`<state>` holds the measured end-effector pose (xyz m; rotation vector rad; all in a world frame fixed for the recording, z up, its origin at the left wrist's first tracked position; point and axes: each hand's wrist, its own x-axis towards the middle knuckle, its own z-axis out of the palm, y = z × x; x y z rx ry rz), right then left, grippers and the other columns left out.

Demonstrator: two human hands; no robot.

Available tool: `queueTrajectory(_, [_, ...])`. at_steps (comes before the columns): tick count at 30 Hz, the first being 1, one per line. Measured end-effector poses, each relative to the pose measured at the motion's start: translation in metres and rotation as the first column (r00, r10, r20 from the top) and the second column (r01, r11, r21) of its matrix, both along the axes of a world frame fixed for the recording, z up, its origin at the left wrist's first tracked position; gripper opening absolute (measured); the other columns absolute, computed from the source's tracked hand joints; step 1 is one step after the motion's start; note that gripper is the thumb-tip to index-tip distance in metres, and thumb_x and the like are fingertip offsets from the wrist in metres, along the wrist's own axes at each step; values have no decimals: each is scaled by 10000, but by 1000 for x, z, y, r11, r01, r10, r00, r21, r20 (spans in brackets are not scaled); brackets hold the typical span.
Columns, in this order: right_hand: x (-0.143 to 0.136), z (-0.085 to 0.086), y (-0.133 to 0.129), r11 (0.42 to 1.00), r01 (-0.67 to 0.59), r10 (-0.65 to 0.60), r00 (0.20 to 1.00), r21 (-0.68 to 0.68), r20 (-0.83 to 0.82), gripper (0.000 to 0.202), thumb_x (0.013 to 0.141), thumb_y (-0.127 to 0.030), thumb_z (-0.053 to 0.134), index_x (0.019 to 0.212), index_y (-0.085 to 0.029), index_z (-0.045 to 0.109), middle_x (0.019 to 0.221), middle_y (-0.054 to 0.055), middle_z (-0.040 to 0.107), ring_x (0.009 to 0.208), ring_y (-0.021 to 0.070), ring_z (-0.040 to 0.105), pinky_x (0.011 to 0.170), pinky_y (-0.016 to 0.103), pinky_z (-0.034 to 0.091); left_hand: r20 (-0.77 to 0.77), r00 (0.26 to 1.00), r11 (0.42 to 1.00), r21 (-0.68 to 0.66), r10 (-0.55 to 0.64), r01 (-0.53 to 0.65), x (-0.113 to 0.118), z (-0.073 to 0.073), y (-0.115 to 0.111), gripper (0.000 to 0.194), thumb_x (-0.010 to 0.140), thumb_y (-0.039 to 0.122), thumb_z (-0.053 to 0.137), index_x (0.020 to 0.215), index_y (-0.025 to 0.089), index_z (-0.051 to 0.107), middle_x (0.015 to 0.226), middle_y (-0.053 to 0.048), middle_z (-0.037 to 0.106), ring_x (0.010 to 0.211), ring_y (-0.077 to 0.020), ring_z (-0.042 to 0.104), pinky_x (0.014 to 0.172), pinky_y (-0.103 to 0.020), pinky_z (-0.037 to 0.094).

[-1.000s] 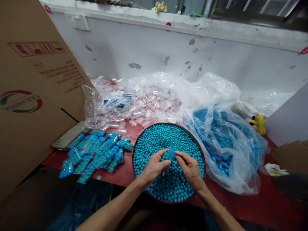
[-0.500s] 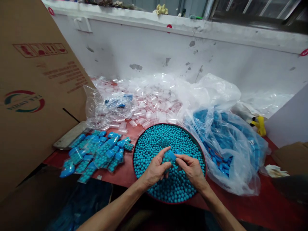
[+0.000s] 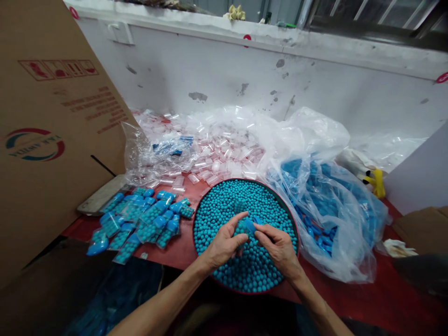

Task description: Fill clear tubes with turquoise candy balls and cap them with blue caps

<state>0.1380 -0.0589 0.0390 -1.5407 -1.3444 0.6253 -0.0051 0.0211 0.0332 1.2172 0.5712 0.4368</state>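
Over a round tub [image 3: 297, 233] full of small turquoise balls [image 3: 241, 196], my left hand [image 3: 223, 245] grips a small clear container [image 3: 241, 228] with turquoise balls inside. The thumb and index finger of this hand are around its sides. At the container's right end is a blue cap [image 3: 249, 226], pinched by the thumb and fingertips of my right hand [image 3: 281, 249]. Fingers partly hide both, so I cannot tell how far the cap is seated. Left of the tub lies a pile of filled, blue-capped containers [image 3: 150, 219].
Loose clear containers [image 3: 224, 151] are heaped behind the tub. A large clear plastic bag [image 3: 336, 210] holding blue caps stands at the right. On the left are a tall cardboard box [image 3: 52, 107] and a flat grey object [image 3: 101, 193]. A white wall [image 3: 217, 70] bounds the back.
The view has shifted very slightly. Both hands stay over the tub with the container and cap, and my right fingertips have turned only a little at the cap.
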Motion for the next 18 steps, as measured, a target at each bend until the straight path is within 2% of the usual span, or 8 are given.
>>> queueTrajectory(3, [-1,-5,-1,998,60,-62,996,-36,-68,263,774,-302,504,978,-195,631,743,21,625,568,117,540,567,247,472,-56,998,998,54,-26,29,0,3,2,601,722,197,498,1282,188,279,563,58,490,374,-38,401,347,-140,279])
queueTrajectory(5, [-2,-7,-1,997,57,-60,995,-45,-75,273,770,-304,506,992,-201,626,776,25,630,590,123,550,581,253,478,-106,994,996,83,-23,32,1,4,1,620,685,187,533,1264,186,309,551,67,470,395,-46,394,373,-151,301])
queueTrajectory(7, [-3,-9,-1,999,22,-24,999,-34,-45,266,767,-299,508,985,-208,632,776,25,631,630,133,561,612,261,482,-164,986,984,177,40,-10,3,2,-3,662,612,177,605,1227,190,361,608,60,494,454,-54,409,435,-169,347])
queueTrajectory(9, [-4,-9,-2,1000,0,0,1000,-16,-3,259,771,-281,502,982,-209,635,760,25,631,659,139,568,641,265,481,-207,967,942,327,146,-72,5,-1,-8,672,560,187,649,1187,190,406,674,50,517,523,-68,429,511,-189,381])
queueTrajectory(12, [-5,-7,-3,1000,1,-2,1000,11,31,262,779,-259,493,994,-200,629,763,29,634,685,141,577,665,262,480,-232,941,859,502,246,-101,7,-4,-13,576,611,212,593,1161,171,427,693,38,535,567,-89,456,569,-209,392])
queueTrajectory(15, [-3,-3,-3,1000,20,-21,1000,11,9,252,776,-275,499,974,-198,636,782,31,641,674,140,585,650,260,492,-249,941,828,558,227,-52,6,-2,-12,533,646,177,510,1169,145,415,661,37,536,548,-91,461,567,-210,392])
queueTrajectory(18, [0,-1,-3,997,71,-71,997,-14,-20,268,779,-296,496,993,-199,625,790,30,646,591,124,571,583,252,497,-261,950,837,548,169,1,3,1,-10,569,632,160,493,1192,132,396,650,38,528,515,-83,435,521,-196,379])
